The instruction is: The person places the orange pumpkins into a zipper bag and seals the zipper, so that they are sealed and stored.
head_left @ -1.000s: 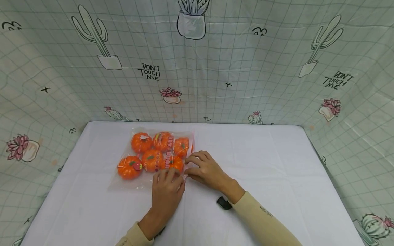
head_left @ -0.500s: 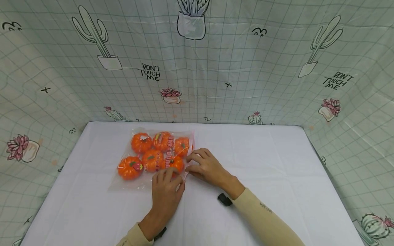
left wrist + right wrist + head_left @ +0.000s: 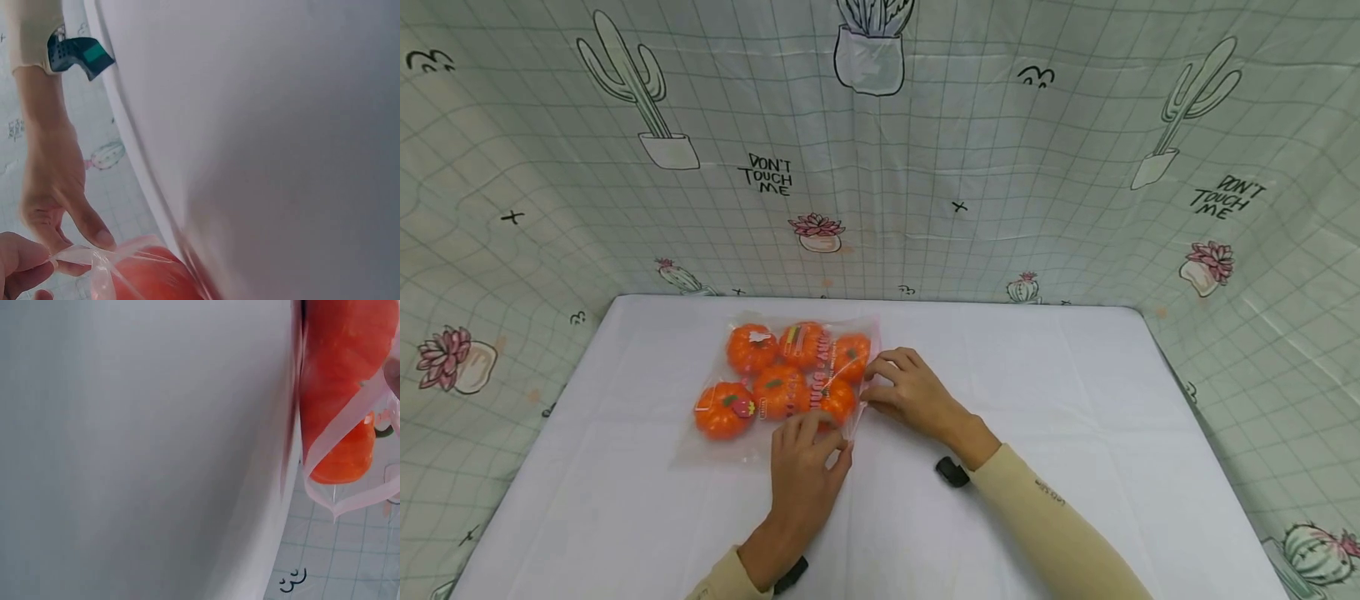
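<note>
A clear plastic bag (image 3: 711,452) with pink lettering lies flat on the white table in the head view. Inside it are several orange toy pumpkins (image 3: 779,390). At the bag's near right corner my left hand (image 3: 805,475) pinches the film; in the left wrist view its fingertips (image 3: 28,256) grip a gathered strip of plastic. Farther along the same right edge, my right hand (image 3: 913,396) pinches the bag with its fingers bent. The right wrist view shows the bag's pinkish edge strip (image 3: 340,431) standing loose, with one fingertip (image 3: 392,375) at it.
The white-covered table (image 3: 1037,400) extends around the bag. A patterned cloth with cactus drawings (image 3: 925,167) hangs behind and at both sides. Dark wrist devices (image 3: 952,472) show beside both wrists.
My right hand has moved away from me along the bag's right edge, apart from the left hand. The bag has shifted slightly right. The left hand stays almost in place.
</note>
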Demonstrator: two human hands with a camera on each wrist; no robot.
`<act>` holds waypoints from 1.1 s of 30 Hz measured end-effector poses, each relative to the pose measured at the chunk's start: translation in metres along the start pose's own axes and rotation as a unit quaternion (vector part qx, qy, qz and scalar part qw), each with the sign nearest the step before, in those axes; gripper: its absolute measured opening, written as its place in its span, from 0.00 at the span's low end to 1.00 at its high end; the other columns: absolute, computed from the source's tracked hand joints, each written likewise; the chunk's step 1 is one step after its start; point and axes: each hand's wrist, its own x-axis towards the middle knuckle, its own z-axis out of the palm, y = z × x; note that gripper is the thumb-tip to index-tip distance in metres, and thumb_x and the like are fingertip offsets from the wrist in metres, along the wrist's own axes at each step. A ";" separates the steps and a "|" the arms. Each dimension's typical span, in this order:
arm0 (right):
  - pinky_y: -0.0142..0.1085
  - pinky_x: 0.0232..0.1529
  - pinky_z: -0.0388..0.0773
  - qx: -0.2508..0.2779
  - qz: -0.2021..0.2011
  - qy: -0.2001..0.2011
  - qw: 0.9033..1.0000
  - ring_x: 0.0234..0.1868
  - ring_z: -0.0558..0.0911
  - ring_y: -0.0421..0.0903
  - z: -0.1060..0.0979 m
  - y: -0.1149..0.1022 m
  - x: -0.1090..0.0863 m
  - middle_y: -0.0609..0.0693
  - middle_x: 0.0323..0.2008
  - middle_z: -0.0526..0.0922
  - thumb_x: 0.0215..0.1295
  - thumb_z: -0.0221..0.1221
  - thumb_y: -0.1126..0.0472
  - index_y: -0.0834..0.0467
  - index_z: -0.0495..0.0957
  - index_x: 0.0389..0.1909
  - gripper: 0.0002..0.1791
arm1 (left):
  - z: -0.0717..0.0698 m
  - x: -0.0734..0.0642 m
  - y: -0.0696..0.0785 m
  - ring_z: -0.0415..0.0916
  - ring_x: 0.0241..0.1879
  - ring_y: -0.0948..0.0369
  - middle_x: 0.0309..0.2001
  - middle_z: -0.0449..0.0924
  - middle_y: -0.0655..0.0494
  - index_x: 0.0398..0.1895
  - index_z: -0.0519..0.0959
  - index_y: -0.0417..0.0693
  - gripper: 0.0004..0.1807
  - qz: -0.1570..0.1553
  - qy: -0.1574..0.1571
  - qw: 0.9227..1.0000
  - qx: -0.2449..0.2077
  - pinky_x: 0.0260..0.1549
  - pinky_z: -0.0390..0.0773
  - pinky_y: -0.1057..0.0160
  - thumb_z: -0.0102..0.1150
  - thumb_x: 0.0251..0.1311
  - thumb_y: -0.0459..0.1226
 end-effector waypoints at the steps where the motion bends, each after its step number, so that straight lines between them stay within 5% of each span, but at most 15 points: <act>1: 0.47 0.59 0.78 0.001 0.002 0.000 1.000 0.54 0.80 0.51 0.000 0.001 0.000 0.47 0.45 0.83 0.56 0.79 0.57 0.46 0.91 0.36 0.09 | 0.000 0.000 0.000 0.72 0.48 0.50 0.43 0.79 0.50 0.23 0.85 0.46 0.12 -0.002 0.000 1.000 -0.002 0.48 0.73 0.46 0.85 0.45 0.31; 25: 0.48 0.62 0.77 0.005 0.016 -0.031 0.999 0.56 0.80 0.53 0.003 0.024 0.007 0.48 0.46 0.83 0.57 0.78 0.58 0.48 0.91 0.36 0.07 | 0.000 -0.002 0.001 0.71 0.47 0.53 0.42 0.78 0.52 0.24 0.85 0.46 0.12 -0.033 0.006 0.997 -0.064 0.45 0.71 0.51 0.83 0.48 0.29; 33: 0.49 0.64 0.76 0.021 0.027 -0.038 0.999 0.57 0.80 0.54 0.003 0.030 0.010 0.49 0.47 0.84 0.58 0.78 0.59 0.49 0.90 0.36 0.07 | 0.001 -0.002 0.001 0.72 0.47 0.53 0.42 0.78 0.54 0.23 0.84 0.45 0.13 -0.015 0.023 0.997 -0.068 0.46 0.71 0.50 0.83 0.46 0.26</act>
